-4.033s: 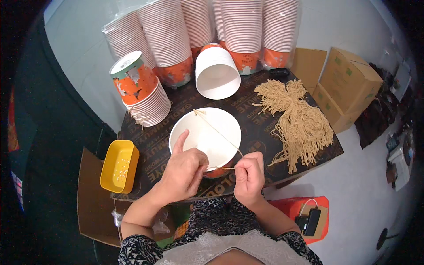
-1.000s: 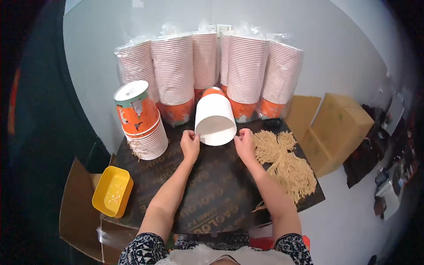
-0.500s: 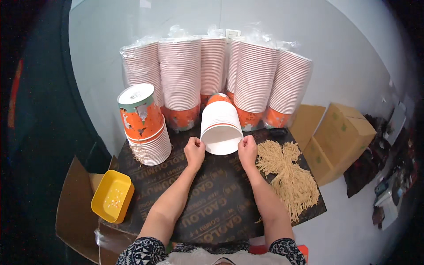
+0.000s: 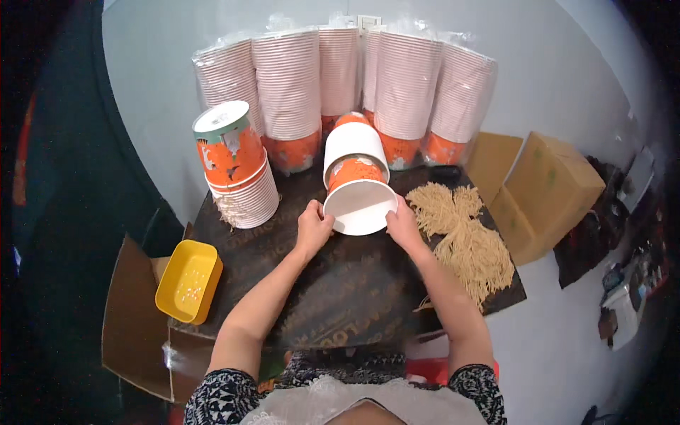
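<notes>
Over there the bare left hand [image 4: 314,230] and bare right hand [image 4: 404,227] face each other, each closed in a pinch on its side of the grip, while the bare left forearm [image 4: 265,301] and bare right forearm [image 4: 450,294] slant back and outward from it.

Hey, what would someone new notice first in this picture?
Probably the tall wrapped cup stacks at the back of the table. Next, at the middle, the left hand and right hand hold the rim of a cup partly out of a lying stack. Tan strings lie bunched at the right.
</notes>
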Action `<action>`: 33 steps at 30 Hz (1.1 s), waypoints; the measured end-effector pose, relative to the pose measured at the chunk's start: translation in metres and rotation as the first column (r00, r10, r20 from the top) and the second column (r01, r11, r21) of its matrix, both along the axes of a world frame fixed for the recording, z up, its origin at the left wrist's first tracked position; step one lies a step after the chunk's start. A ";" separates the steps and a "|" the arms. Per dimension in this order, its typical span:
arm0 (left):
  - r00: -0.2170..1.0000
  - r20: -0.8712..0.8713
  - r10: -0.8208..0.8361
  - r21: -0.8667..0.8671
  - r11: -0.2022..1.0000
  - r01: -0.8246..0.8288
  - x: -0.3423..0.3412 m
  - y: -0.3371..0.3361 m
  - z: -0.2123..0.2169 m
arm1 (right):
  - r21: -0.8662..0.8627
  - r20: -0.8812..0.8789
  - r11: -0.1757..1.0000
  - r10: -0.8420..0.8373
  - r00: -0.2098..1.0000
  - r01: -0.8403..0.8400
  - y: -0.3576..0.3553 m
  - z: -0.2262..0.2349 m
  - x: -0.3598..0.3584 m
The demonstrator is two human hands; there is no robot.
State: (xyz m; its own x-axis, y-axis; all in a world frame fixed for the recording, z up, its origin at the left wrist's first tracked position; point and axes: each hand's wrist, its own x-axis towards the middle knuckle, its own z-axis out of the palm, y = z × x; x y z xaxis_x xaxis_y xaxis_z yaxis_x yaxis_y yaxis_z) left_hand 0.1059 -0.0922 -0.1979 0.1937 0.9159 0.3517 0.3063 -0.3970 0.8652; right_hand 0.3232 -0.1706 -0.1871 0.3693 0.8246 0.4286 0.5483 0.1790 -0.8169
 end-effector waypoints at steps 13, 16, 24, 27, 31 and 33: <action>0.862 -0.350 -0.366 0.343 0.807 0.482 -0.084 -0.122 0.078 | -0.156 -0.634 0.863 0.285 0.718 -0.480 -0.140 0.062 -0.058; 0.858 -0.040 -0.511 0.219 0.834 0.507 -0.087 -0.129 0.070 | -0.203 -0.689 0.846 0.234 0.686 -0.493 -0.154 0.061 -0.063; 0.827 0.228 -0.513 -0.022 0.847 0.531 -0.095 -0.132 0.051 | -0.175 -0.711 0.841 0.251 0.657 -0.511 -0.176 0.056 -0.075; 0.816 0.281 -0.505 -0.052 0.841 0.538 -0.094 -0.135 0.047 | -0.176 -0.682 0.857 0.249 0.688 -0.485 -0.178 0.053 -0.076; 0.823 0.335 -0.459 -0.112 0.848 0.518 -0.094 -0.135 0.037 | -0.067 -0.714 0.868 0.303 0.631 -0.493 -0.181 0.054 -0.077; 0.808 0.396 -0.436 -0.144 0.839 0.524 -0.097 -0.131 0.026 | -0.039 -0.721 0.861 0.328 0.611 -0.508 -0.181 0.053 -0.079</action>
State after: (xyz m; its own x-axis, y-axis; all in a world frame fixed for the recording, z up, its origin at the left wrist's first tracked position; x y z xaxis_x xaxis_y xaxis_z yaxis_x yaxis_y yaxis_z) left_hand 0.0091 -0.2231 -0.1719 0.5419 0.7981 0.2633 -0.1937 -0.1863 0.9632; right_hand 0.2444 -0.3519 -0.1338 0.0676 0.9977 -0.0016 -0.2527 0.0155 -0.9674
